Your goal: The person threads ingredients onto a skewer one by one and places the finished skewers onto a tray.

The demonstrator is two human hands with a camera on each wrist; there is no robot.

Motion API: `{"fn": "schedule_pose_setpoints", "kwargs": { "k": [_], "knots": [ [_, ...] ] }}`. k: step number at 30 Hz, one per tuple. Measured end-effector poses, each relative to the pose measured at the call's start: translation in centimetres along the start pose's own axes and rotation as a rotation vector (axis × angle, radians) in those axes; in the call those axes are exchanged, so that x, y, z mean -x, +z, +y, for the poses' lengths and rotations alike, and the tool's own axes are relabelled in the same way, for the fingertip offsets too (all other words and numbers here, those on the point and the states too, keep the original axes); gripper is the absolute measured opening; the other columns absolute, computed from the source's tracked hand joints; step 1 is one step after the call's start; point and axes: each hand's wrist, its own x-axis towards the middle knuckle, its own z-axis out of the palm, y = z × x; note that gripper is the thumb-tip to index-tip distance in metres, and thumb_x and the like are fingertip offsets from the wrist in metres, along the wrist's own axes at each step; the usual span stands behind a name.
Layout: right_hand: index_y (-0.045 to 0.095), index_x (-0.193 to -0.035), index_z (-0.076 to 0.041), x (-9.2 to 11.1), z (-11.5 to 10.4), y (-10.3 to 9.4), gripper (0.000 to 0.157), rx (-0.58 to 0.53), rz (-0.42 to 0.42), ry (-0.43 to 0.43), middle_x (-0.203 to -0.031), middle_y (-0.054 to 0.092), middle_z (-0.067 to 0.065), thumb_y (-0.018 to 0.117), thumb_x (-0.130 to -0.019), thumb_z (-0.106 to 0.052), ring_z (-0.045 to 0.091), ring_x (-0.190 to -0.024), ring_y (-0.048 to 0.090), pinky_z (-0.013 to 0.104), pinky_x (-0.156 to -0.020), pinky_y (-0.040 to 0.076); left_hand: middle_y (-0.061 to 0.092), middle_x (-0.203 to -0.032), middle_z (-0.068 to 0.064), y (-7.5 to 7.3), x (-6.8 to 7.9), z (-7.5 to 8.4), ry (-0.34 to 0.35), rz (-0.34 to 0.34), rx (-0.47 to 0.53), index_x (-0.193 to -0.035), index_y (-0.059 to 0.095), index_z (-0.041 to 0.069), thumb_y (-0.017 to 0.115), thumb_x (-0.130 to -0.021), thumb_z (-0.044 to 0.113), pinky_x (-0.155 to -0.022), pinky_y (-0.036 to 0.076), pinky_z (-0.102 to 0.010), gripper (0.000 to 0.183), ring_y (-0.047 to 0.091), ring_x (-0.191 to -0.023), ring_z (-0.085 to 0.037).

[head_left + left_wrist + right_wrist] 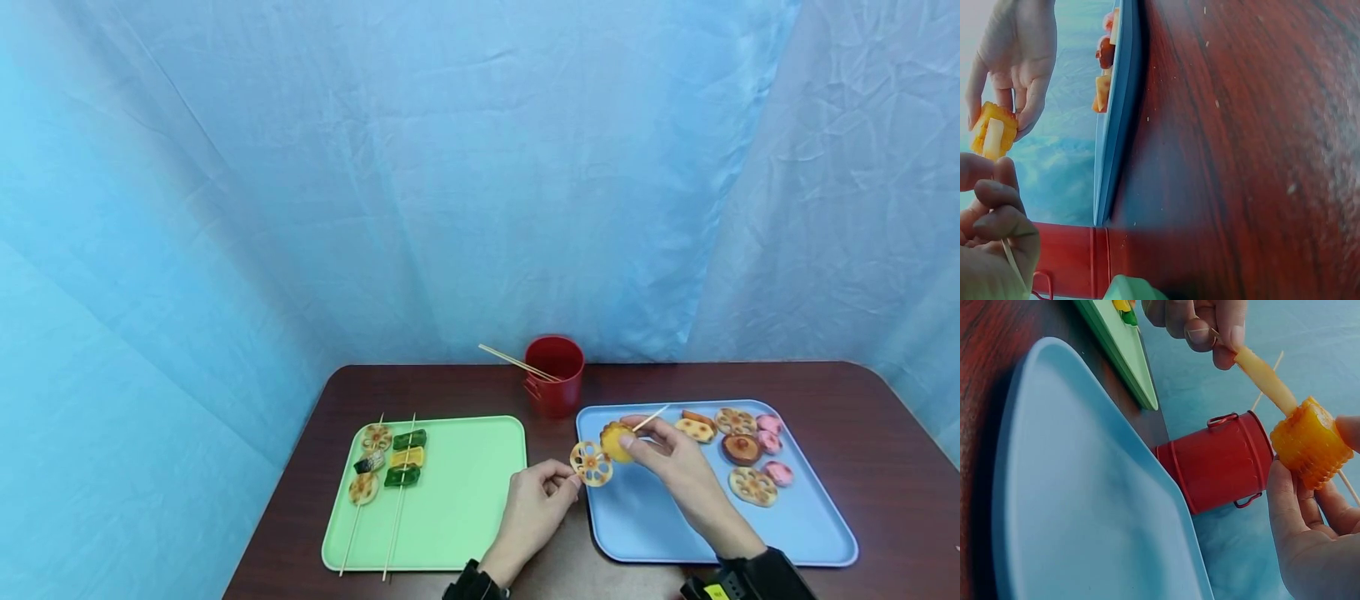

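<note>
Over the gap between the two trays, a bamboo skewer point(651, 417) carries a lotus root slice point(591, 463) and a piece of corn point(1311, 444). My left hand point(538, 500) pinches the skewer right beside the lotus slice, and part of the stick runs back along the palm in the left wrist view. Thumb and fingers of my right hand point(678, 475) grip the corn, which sits close against the slice. Beyond the corn, the skewer's tip sticks out toward the upper right in the head view.
The green tray point(472, 508) at left holds two loaded skewers point(405, 457). On the blue tray point(652, 533) lie lotus slices point(753, 487), a brown mushroom-like piece point(742, 449) and several pink pieces point(778, 473). A red cup point(555, 392) with thin sticks stands behind.
</note>
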Motion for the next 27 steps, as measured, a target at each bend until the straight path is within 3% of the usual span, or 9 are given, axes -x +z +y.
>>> {"fn": "schedule_pose_setpoints", "kwargs": {
  "k": [7,10,20,27],
  "knots": [
    [0.052,-0.134,-0.005,0.0,0.1,0.3,0.066,0.008,0.002,-0.008,-0.133,0.053,0.012,0.062,-0.087,-0.051,0.021,-0.117,0.053,0.041,-0.092,0.045,0.061,-0.066,0.013,-0.3,-0.1,0.0,0.009,-0.014,-0.03,-0.085,0.073,0.007,0.065,-0.087,0.015,-0.047,0.04,-0.014,0.011,0.049,-0.051,0.003],
    [0.052,-0.133,-0.005,-0.1,0.1,0.5,0.067,0.009,0.005,-0.002,-0.134,0.053,0.012,0.062,-0.086,-0.052,0.025,-0.116,0.054,0.041,-0.092,0.046,0.062,-0.066,0.013,-0.6,-0.2,0.0,-0.01,-0.011,-0.054,-0.084,0.074,0.01,0.065,-0.088,0.017,-0.048,0.041,-0.016,0.012,0.051,-0.052,0.001],
    [0.054,-0.131,-0.005,-0.1,0.4,0.9,0.064,0.006,0.003,0.001,-0.125,0.055,0.012,0.063,-0.087,-0.05,0.025,-0.11,0.055,0.043,-0.09,0.046,0.057,-0.062,0.013,-1.0,0.0,-0.3,-0.048,-0.009,-0.077,-0.081,0.073,0.016,0.066,-0.088,0.022,-0.047,0.038,-0.016,0.011,0.047,-0.05,-0.001],
    [0.05,-0.134,-0.003,-0.1,0.3,0.0,0.063,0.012,-0.06,-0.019,-0.126,0.055,0.014,0.061,-0.09,-0.046,0.023,-0.109,0.058,0.043,-0.089,0.048,0.056,-0.063,0.012,-1.0,0.1,-0.6,-0.045,0.001,-0.045,-0.082,0.073,0.014,0.066,-0.088,0.022,-0.048,0.038,-0.016,0.013,0.047,-0.051,0.0]
  ]
}}
